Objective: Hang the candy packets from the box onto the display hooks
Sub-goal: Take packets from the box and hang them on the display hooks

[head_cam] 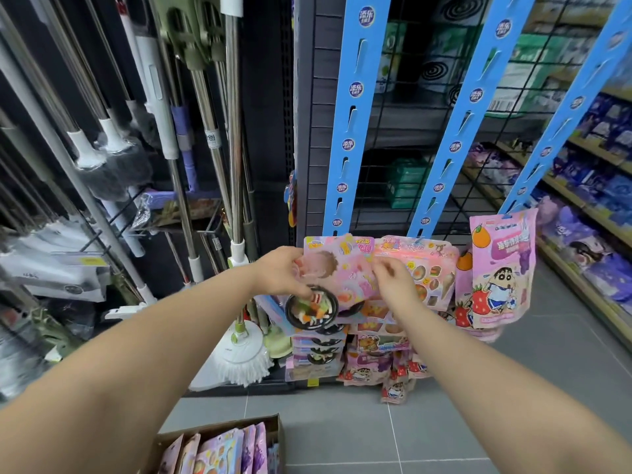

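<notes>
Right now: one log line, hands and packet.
left hand: grips pink packet | right hand: at packet's right edge, grip unclear | blue strip: packet at its foot, hooked unclear | box: packets remain

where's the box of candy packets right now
In the head view the cardboard box sits on the tiled floor at the bottom edge, left of centre, under the left forearm and in front of the white mop head.
</notes>
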